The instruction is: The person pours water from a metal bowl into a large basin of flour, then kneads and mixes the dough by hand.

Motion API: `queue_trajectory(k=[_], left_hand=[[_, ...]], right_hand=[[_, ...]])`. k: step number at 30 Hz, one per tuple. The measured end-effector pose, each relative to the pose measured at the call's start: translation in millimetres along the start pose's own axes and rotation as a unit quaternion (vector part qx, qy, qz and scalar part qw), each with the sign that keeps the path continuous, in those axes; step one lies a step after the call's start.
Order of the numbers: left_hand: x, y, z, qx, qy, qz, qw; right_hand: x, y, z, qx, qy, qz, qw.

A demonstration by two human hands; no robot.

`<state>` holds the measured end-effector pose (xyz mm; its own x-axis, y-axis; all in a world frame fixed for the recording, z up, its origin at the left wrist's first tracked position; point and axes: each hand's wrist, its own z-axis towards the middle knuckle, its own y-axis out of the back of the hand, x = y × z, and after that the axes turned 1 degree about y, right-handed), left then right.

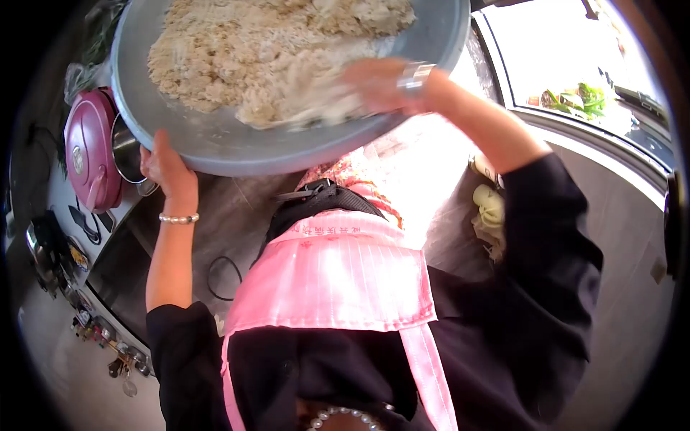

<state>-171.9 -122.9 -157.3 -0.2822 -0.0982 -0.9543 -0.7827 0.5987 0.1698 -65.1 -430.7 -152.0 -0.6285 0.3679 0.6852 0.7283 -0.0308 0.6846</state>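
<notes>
A wide grey-blue basin [248, 167] fills the top of the view, tilted towards me. Crumbly, pale tan dough [223, 61] lies spread across its inside, with a whiter, floury part towards the right. My left hand [169, 169] grips the basin's rim at the lower left, its thumb over the edge and the other fingers partly hidden. Inside the basin, at the right, my right hand [377, 85] is at the dough's edge. Motion smears its fingers, so their pose and any dough in them cannot be made out.
A pink lidded appliance [93, 151] and a steel pot [127, 149] stand left of the basin on a counter. Cutlery-like utensils hang lower left. Green leaves [578, 100] show at the bright upper right. A pale bundle [489, 208] lies low on the right.
</notes>
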Motion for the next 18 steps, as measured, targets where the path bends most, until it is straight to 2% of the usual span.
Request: queue_trajectory(k=[2, 4, 6, 7, 9, 10, 12, 13, 14, 15, 16, 17, 18], left_hand=[[2.8, 2.4, 5.0, -0.01, 0.0, 0.021, 1.0], [49.1, 23.4, 47.8, 0.013, -0.138, 0.097, 0.986], [17.4, 1.8, 21.6, -0.024, -0.031, -0.049, 0.998], [2.5, -6.3, 4.0, -0.008, -0.008, -0.08, 0.997], [4.0, -6.0, 4.5, -0.004, -0.001, -0.106, 0.994], [5.5, -5.3, 4.3, -0.001, 0.002, -0.117, 0.993], [7.0, -7.6, 2.5, -0.013, -0.012, -0.138, 0.99], [6.7, -9.2, 3.0, -0.02, -0.022, -0.147, 0.989], [7.4, -8.7, 4.5, -0.023, -0.025, -0.147, 0.988], [9.9, -8.8, 5.5, -0.024, -0.029, -0.145, 0.989], [12.8, -7.9, 5.6, -0.024, -0.033, -0.138, 0.99], [15.7, -7.3, 8.1, -0.02, -0.041, -0.14, 0.989], [19.3, -6.5, 11.1, -0.019, -0.045, -0.14, 0.989]], right_hand=[[-40.1, 31.0, -9.2, 0.047, -0.227, -0.159, 0.96], [-76.1, 71.3, 7.0, 0.044, -0.312, -0.306, 0.898], [-105.6, 78.8, 20.4, 0.028, -0.289, -0.364, 0.885], [-92.5, 89.6, 13.6, 0.022, -0.282, -0.391, 0.876], [-34.0, 76.5, 7.3, 0.08, -0.349, -0.227, 0.905], [-32.7, 52.3, -0.4, 0.174, -0.311, -0.288, 0.889], [33.1, 28.6, 9.1, 0.172, -0.216, -0.176, 0.945], [26.4, -3.7, 22.6, 0.139, -0.136, -0.132, 0.972], [44.0, -17.8, 42.1, 0.054, -0.062, -0.074, 0.994], [27.4, -63.3, 80.7, 0.02, -0.018, -0.044, 0.999], [39.5, -78.8, 119.4, 0.019, -0.075, 0.028, 0.997], [27.0, -108.3, 170.5, -0.008, -0.087, 0.123, 0.989], [23.3, -113.7, 181.4, -0.012, -0.122, 0.237, 0.964]])
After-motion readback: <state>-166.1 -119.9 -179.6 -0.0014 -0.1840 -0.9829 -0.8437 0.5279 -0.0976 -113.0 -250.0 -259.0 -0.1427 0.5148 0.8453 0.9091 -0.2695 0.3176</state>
